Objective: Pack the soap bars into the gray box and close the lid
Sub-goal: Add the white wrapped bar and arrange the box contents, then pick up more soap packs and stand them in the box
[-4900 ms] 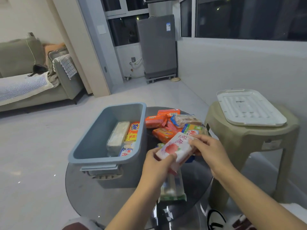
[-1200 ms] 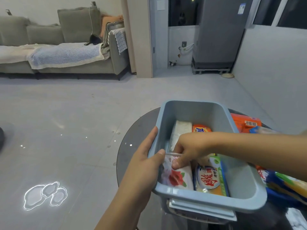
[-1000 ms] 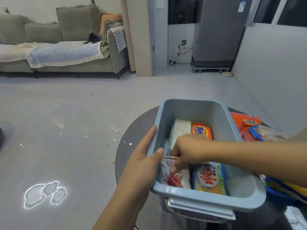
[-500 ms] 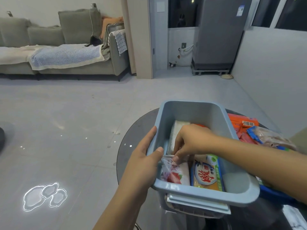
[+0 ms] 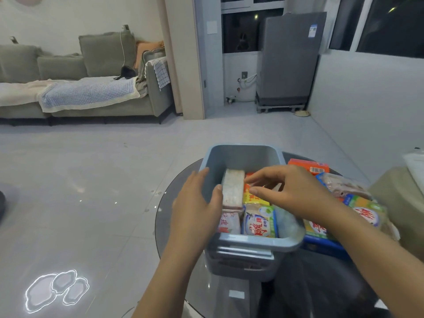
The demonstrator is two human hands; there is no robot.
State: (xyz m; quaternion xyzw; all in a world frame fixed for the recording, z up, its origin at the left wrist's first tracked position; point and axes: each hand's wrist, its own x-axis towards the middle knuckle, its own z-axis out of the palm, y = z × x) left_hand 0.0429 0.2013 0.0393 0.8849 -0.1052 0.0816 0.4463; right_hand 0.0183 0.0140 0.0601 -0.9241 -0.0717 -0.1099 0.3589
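Observation:
The gray box (image 5: 241, 153) stands open on a round dark glass table (image 5: 309, 285). Inside lie a white bar (image 5: 232, 191), an orange pack (image 5: 252, 197), a rose-printed pack (image 5: 229, 222) and a green-and-white pack (image 5: 260, 224). My left hand (image 5: 197, 210) grips the box's left wall, thumb inside and fingers outside. My right hand (image 5: 291, 191) hovers over the middle of the box, fingers apart and holding nothing. More soap packs lie right of the box: an orange one (image 5: 308, 166), a clear-wrapped one (image 5: 341, 185) and a green-yellow one (image 5: 367, 212).
A corner of the white lid (image 5: 415, 161) shows at the right edge, on a beige stool (image 5: 394, 193). A sofa (image 5: 91, 92) stands far left across the tiled floor, and a gray appliance (image 5: 286, 60) by the window.
My right hand has let go of the rose-printed pack, which now lies in the box's near left corner, and has risen above the box. My left hand still holds the wall.

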